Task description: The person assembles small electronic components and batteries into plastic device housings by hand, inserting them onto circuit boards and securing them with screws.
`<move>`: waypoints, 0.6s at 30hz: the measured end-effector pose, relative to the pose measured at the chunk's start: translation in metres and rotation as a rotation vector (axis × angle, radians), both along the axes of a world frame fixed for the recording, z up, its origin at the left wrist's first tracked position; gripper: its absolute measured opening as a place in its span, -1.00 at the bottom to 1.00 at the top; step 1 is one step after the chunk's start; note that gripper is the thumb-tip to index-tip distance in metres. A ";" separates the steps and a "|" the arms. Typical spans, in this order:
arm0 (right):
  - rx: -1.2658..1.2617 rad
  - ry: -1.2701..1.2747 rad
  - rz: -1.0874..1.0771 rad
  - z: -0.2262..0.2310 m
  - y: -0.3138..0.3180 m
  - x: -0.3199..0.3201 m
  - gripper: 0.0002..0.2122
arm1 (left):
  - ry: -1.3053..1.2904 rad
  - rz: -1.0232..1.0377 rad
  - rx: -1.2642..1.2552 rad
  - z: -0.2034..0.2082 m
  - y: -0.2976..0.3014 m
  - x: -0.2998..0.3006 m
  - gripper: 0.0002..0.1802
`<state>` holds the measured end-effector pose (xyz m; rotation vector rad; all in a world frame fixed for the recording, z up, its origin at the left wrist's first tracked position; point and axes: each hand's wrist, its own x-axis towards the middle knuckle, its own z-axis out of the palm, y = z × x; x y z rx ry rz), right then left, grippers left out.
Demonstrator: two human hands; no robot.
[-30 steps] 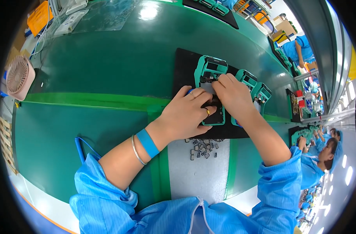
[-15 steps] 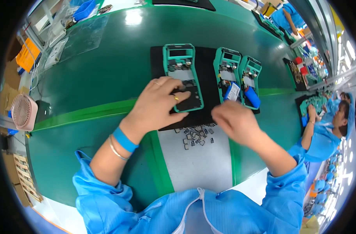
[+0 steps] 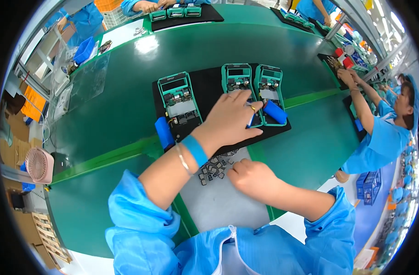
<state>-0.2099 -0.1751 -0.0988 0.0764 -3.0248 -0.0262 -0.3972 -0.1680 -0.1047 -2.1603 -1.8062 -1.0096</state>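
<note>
Three teal-framed device housings with exposed circuit boards lie on a black mat (image 3: 209,87). My left hand (image 3: 232,117) reaches over the middle housing (image 3: 237,75), palm down with fingers apart, and covers its lower half. A sliver of a blue battery shows under that hand. Another blue battery (image 3: 274,112) lies across the lower part of the right housing (image 3: 270,82). Beside the left housing (image 3: 179,98) is a third blue battery (image 3: 164,133). My right hand (image 3: 251,179) is closed, low over the small square dark parts (image 3: 215,168); anything between its fingertips is hidden.
The loose parts lie on a grey strip (image 3: 218,201) set in the green table (image 3: 104,137). A pink fan (image 3: 39,165) stands at the left edge. Co-workers handle parts on the right and far sides. A blue bin (image 3: 84,50) sits at the far left.
My left hand has moved from the left housing to the middle one. My right hand has come down from beside the housings to the small parts. The view has shifted.
</note>
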 end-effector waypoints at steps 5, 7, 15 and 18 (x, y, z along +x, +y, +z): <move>0.084 -0.027 -0.012 0.000 -0.007 -0.004 -0.89 | -0.227 -0.088 -0.076 0.003 0.013 0.001 -0.64; 0.110 -0.063 -0.036 -0.002 -0.007 -0.005 -0.90 | -0.355 -0.018 0.003 0.010 0.008 -0.007 -0.76; -0.127 -0.239 -0.111 0.072 0.053 -0.019 -0.95 | 0.048 0.098 -0.136 0.010 -0.006 -0.001 -0.38; -0.333 0.069 -0.261 0.098 0.086 -0.032 -0.96 | 0.178 0.123 -0.155 -0.010 -0.014 -0.008 -0.33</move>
